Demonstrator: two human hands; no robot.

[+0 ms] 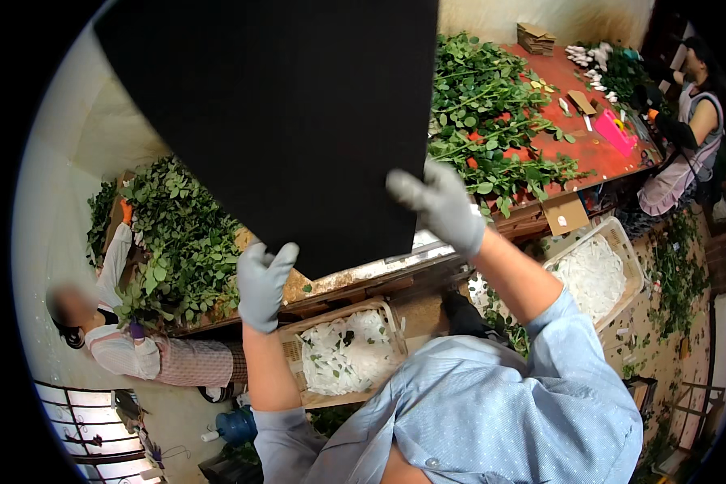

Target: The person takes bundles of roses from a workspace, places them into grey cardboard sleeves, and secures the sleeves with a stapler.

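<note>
A large flat black sheet or board point(302, 121) fills the upper middle, tilted above a long worktable. My left hand point(262, 285), in a grey glove, is at its lower left corner, thumb and fingers about the edge. At the sheet's lower right side is my right hand point(441, 206), also grey-gloved, its fingertips on the face near the edge. The sheet hides part of the table. Leafy green stems point(490, 115) lie on the red tabletop point(587, 136) to the right, and a big leafy heap point(175, 236) lies to the left.
Below the table's edge stand two plastic crates of white pieces, one point(339, 354) before me, another point(599, 278) at right. Co-workers are at the left point(127, 357) and far right point(690, 133). A pink holder point(616, 132) and folded cardboard point(535, 39) sit on the table. Leaves litter the floor.
</note>
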